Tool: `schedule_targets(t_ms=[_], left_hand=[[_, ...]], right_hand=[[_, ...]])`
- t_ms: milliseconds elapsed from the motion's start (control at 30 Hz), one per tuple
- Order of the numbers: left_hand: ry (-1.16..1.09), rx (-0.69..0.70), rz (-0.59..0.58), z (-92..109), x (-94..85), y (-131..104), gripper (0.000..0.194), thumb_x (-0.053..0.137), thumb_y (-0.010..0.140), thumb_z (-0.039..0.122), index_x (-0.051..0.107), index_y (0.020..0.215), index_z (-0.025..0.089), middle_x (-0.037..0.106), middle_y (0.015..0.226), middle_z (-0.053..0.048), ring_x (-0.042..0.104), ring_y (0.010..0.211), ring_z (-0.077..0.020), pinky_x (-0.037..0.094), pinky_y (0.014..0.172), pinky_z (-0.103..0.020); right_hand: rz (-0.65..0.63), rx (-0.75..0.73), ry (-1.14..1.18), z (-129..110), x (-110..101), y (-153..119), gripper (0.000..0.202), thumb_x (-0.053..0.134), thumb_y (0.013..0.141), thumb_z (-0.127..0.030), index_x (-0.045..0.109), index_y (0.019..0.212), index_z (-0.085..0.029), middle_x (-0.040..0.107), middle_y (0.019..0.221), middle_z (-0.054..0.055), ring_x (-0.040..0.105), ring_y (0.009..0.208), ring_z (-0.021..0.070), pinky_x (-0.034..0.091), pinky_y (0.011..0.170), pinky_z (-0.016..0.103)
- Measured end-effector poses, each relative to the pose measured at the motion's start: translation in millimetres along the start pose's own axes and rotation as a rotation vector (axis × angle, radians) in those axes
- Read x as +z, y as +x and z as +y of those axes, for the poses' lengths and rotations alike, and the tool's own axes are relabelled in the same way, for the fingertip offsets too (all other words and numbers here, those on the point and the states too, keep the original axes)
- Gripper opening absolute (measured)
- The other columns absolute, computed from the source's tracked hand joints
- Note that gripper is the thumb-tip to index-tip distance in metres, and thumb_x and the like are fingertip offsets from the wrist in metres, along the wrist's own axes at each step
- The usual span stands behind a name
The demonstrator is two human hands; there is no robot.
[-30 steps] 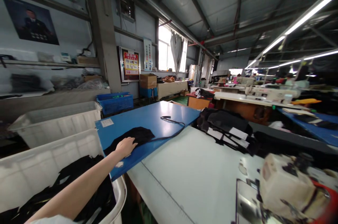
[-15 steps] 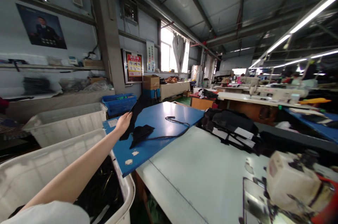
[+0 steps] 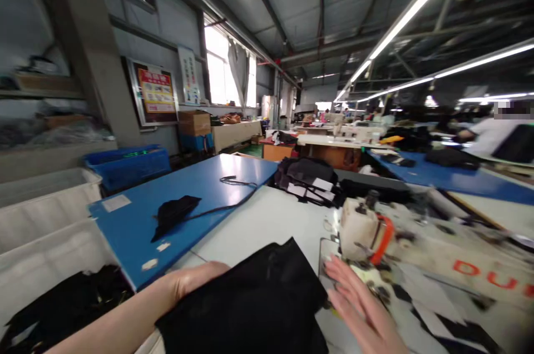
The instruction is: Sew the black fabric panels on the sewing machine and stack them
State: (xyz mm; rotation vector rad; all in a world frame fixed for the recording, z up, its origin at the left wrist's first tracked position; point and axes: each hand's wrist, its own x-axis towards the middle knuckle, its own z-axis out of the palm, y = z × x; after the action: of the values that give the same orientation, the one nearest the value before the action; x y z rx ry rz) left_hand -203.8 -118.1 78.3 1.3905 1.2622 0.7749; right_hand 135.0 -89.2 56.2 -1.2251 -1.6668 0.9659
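A piece of black fabric [image 3: 250,293] is held up in front of me over the pale table. My left hand [image 3: 204,276] grips its left side, with most of the fingers hidden behind the cloth. To the right of the fabric, my right hand [image 3: 359,304] is open, fingers stretched out and slightly blurred, apart from the cloth as far as I can see. Just beyond it stands the head of a cream sewing machine [image 3: 359,226] with a red-orange part. Another small black fabric piece [image 3: 175,212] with a long thin strip lies on the blue table.
The blue tabletop [image 3: 137,232] adjoins the pale table [image 3: 267,220]. A pile of dark garments [image 3: 308,176] lies at the far side. White bins [image 3: 50,248] stand at left, one with black fabric inside, near a blue basket [image 3: 125,168]. A person [image 3: 496,137] is at far right.
My left hand has brought the black fabric from over the blue table toward me. My right hand has come into view. The camera has turned right.
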Motion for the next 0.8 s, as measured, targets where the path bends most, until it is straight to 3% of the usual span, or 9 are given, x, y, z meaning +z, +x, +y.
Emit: schedule_targets(t_ms=[100, 200, 300, 367, 467, 567, 633, 700, 800], left_hand=[[-0.058, -0.112, -0.329, -11, 34.8, 14, 0.029, 0.076, 0.059, 0.033, 0.073, 0.08, 0.014, 0.072, 0.089, 0.003, 0.058, 0.101, -0.0294, 0.046, 0.088, -0.026], [-0.264, -0.284, -0.449, -13, 58.3, 22, 0.042, 0.071, 0.065, 0.047, 0.072, 0.091, 0.014, 0.071, 0.097, -0.001, 0.058, 0.104, -0.0303, 0.045, 0.092, -0.033], [-0.453, -0.358, -0.538, -5, 71.6, 28, 0.064, 0.047, 0.076, 0.066, 0.067, 0.104, 0.012, 0.068, 0.106, -0.009, 0.059, 0.105, -0.0302, 0.045, 0.091, -0.04], [-0.554, -0.278, -0.539, 5, 77.0, 33, 0.062, 0.054, 0.076, 0.061, 0.062, 0.113, 0.011, 0.065, 0.111, -0.011, 0.057, 0.108, -0.0285, 0.042, 0.094, -0.038], [-0.456, -0.09, -0.411, 17, 86.5, 40, 0.067, 0.077, 0.064, 0.032, 0.052, 0.125, 0.017, 0.066, 0.1, -0.007, 0.061, 0.093, -0.0224, 0.046, 0.084, -0.033], [-0.282, 0.032, -0.289, 25, 101.1, 43, 0.08, 0.076, 0.063, 0.017, 0.041, 0.134, 0.024, 0.063, 0.083, 0.0, 0.059, 0.073, -0.0143, 0.045, 0.067, -0.025], [-0.237, 0.099, -0.261, 28, 111.7, 41, 0.08, 0.073, 0.065, 0.013, 0.039, 0.136, 0.024, 0.063, 0.085, 0.0, 0.059, 0.074, -0.0132, 0.045, 0.067, -0.024], [-0.233, 0.132, -0.256, 31, 120.7, 36, 0.071, 0.07, 0.066, 0.011, 0.046, 0.132, 0.023, 0.064, 0.093, -0.002, 0.06, 0.082, -0.0148, 0.045, 0.075, -0.026], [-0.26, 0.139, -0.232, 33, 129.5, 31, 0.04, 0.069, 0.066, 0.012, 0.064, 0.106, 0.016, 0.066, 0.095, -0.004, 0.06, 0.089, -0.017, 0.044, 0.082, -0.028]], right_hand=[[-0.167, 0.233, 0.33, -21, 11, 1, 0.055, 0.064, 0.075, -0.048, 0.054, 0.124, -0.024, 0.058, 0.124, 0.008, 0.053, 0.114, 0.026, 0.045, 0.094, 0.035], [-0.225, 0.386, 0.532, -21, 14, -1, 0.05, 0.07, 0.069, -0.046, 0.064, 0.109, -0.016, 0.068, 0.104, 0.009, 0.06, 0.102, 0.0279, 0.045, 0.091, 0.038], [-0.19, 0.47, 0.619, -11, 13, -5, 0.048, 0.073, 0.066, -0.045, 0.067, 0.103, -0.015, 0.07, 0.094, 0.008, 0.063, 0.094, 0.027, 0.046, 0.089, 0.037], [-0.161, 0.492, 0.653, -8, 12, -6, 0.048, 0.075, 0.064, -0.045, 0.068, 0.101, -0.016, 0.071, 0.09, 0.006, 0.064, 0.091, 0.0258, 0.046, 0.087, 0.036], [-0.158, 0.542, 0.71, -8, 13, -4, 0.045, 0.076, 0.063, -0.045, 0.069, 0.098, -0.017, 0.071, 0.081, 0.005, 0.065, 0.082, 0.0236, 0.047, 0.081, 0.034], [-0.282, 0.599, 0.803, -8, 18, -2, 0.038, 0.077, 0.063, -0.042, 0.069, 0.091, -0.017, 0.069, 0.071, 0.004, 0.064, 0.07, 0.0196, 0.046, 0.072, 0.03], [-0.392, 0.629, 0.86, -2, 23, -2, 0.033, 0.079, 0.061, -0.039, 0.068, 0.083, -0.016, 0.066, 0.065, 0.002, 0.061, 0.062, 0.0161, 0.044, 0.065, 0.027], [-0.458, 0.651, 0.877, 8, 29, -2, 0.031, 0.08, 0.059, -0.037, 0.066, 0.076, -0.016, 0.063, 0.06, 0.0, 0.057, 0.056, 0.0128, 0.04, 0.059, 0.024], [-0.49, 0.647, 0.824, 24, 36, -2, 0.034, 0.08, 0.059, -0.041, 0.061, 0.072, -0.015, 0.057, 0.055, -0.003, 0.051, 0.05, 0.0089, 0.036, 0.054, 0.021]])
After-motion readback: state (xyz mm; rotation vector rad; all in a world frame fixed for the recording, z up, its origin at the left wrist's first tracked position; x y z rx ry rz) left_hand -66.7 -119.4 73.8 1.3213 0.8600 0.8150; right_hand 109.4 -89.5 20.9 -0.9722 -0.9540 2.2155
